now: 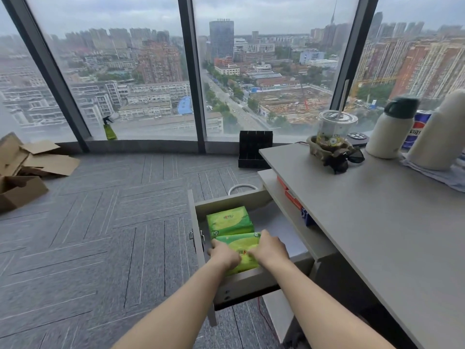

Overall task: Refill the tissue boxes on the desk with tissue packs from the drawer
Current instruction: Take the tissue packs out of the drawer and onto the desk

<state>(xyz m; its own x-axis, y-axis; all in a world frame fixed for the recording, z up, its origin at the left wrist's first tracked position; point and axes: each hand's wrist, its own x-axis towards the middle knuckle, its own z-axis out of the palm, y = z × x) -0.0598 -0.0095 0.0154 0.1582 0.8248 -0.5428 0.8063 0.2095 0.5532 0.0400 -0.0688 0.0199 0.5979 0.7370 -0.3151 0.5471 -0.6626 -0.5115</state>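
The drawer (pixel 247 283) under the grey desk (pixel 377 222) stands pulled out to the left. Two green tissue packs lie in it. The far tissue pack (pixel 229 220) lies untouched. Both hands are down in the drawer on the near tissue pack (pixel 240 244): my left hand (pixel 224 254) grips its left end, my right hand (pixel 269 249) grips its right side. No tissue box shows on the visible part of the desk.
On the desk stand a plastic cup with straw (pixel 336 124), a white flask (pixel 391 129), a cola can (pixel 417 129) and a white roll (pixel 440 137). A black rack (pixel 254 152), cardboard boxes (pixel 22 170) and a green spray bottle (pixel 110 129) sit on the carpet.
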